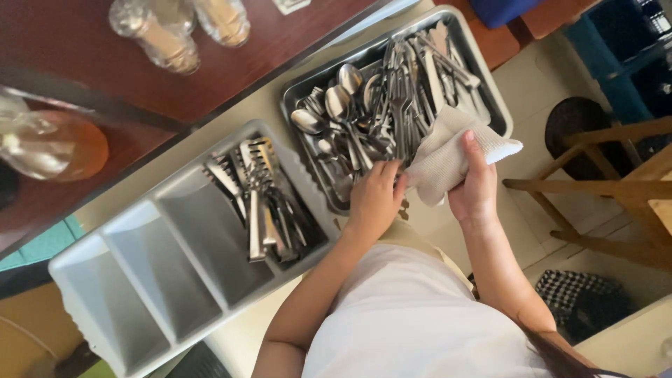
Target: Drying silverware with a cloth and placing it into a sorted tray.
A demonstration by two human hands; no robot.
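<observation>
Cutlery (392, 105) fills the steel tray (500, 115) on the desk (266, 105), right of a grey divided organiser (140, 259) holding forks (259, 196). Left hand (374, 199), fingers curled, reaches into the pile at the tray's near edge; whether it has closed on a piece cannot be told. Right hand (476, 189) clasps a white cloth (448, 154) just beside it.

The cloth (448, 157) gripped in the right hand (474, 192) looked like pale, ribbed woven cotton, matt and soft. Just above that grip, the tray (500, 115) was brushed metal, and the cutlery (392, 105) under the left hand (374, 199) shone glossy steel. Left of both grips, the organizer (140, 273) looked like smooth grey matt plastic, beside the polished dark wood of the tabletop (245, 70).
</observation>
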